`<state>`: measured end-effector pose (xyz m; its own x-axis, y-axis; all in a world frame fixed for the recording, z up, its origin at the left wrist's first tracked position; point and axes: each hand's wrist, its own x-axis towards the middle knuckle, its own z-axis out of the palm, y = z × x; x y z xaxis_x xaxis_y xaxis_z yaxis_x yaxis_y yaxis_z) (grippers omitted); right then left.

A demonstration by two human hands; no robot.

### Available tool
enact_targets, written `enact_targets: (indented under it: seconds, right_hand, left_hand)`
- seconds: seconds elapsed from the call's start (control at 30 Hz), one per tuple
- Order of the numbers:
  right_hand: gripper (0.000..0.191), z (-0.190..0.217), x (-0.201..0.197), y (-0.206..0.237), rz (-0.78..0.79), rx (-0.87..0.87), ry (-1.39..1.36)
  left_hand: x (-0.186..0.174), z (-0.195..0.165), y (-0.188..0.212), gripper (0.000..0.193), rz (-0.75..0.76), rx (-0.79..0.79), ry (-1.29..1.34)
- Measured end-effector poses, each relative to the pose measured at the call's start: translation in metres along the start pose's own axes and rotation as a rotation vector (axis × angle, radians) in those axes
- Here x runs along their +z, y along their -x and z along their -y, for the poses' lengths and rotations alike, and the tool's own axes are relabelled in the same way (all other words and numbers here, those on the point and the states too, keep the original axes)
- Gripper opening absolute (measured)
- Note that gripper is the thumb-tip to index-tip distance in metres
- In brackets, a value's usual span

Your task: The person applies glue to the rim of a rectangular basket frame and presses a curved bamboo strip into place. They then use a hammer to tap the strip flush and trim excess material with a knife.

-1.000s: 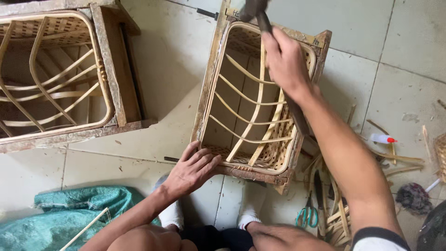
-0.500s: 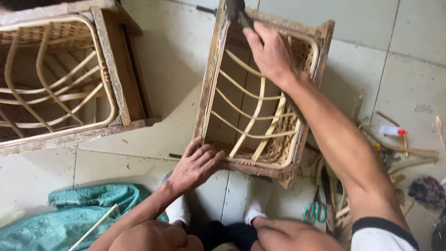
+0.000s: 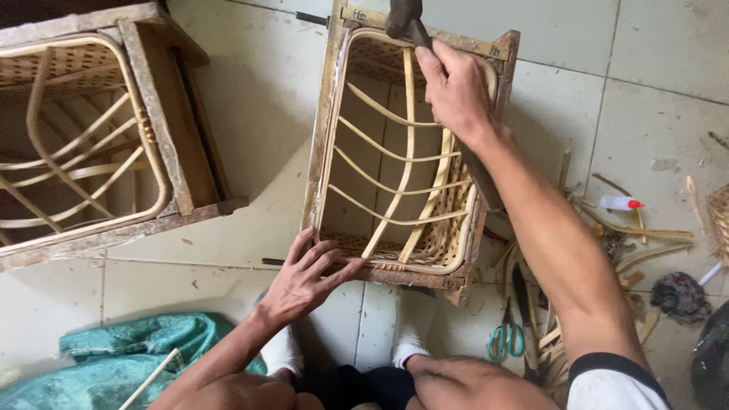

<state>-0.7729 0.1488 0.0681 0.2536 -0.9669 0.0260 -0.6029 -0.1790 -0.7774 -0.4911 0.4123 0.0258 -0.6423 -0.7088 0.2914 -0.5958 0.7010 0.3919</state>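
The wooden frame (image 3: 410, 152) is set on the tiled floor (image 3: 258, 99), directly ahead of the person's feet, with a rattan basket form (image 3: 402, 175) seated inside it. The rim hoop is already bent to the frame's outline, and curved ribs and two long uprights are fitted across the opening. Woven panels are seen at the far end and along the near and right sides; the remaining spans are open ribs only, so the work is judged to be partly complete, with weaving and fastening left.

The right hand (image 3: 456, 91) is clenched round the handle of a hammer (image 3: 406, 19), whose head is held above the far rim of the frame. The left hand (image 3: 307, 277) is spread open, fingers extended, and pressed flat on the near left corner of the frame, with nothing grasped.

A second frame (image 3: 99, 137) with a similar form lies to the left. Scissors (image 3: 505, 338) and rattan offcuts (image 3: 630, 235) lie to the right.
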Motion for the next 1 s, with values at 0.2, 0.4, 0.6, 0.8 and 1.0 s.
enact_targets:
  seconds: [0.2,0.4,0.6,0.8,1.0]
  right_hand:
    - [0.028,0.007,-0.011,0.002,0.043,0.130,-0.040]
    - [0.029,0.022,0.019,0.028,0.138,-0.035,-0.083]
    - [0.023,0.031,0.051,0.039,0.221,-0.171,-0.008]
    - [0.029,0.053,0.042,0.094,0.336,-0.097,-0.048]
    - [0.043,0.063,0.072,0.191,0.483,-0.394,0.029]
  left_hand:
    - [0.003,-0.002,0.001,0.073,0.029,0.004,-0.038]
    - [0.010,0.001,0.006,0.060,-0.094,-0.038,0.150]
    - [0.007,-0.003,0.020,0.067,-0.175,-0.257,0.082]
    - [0.008,0.001,0.045,0.052,-0.196,-0.473,0.263]
    - [0.023,0.006,0.081,0.039,-0.661,-1.063,0.869]
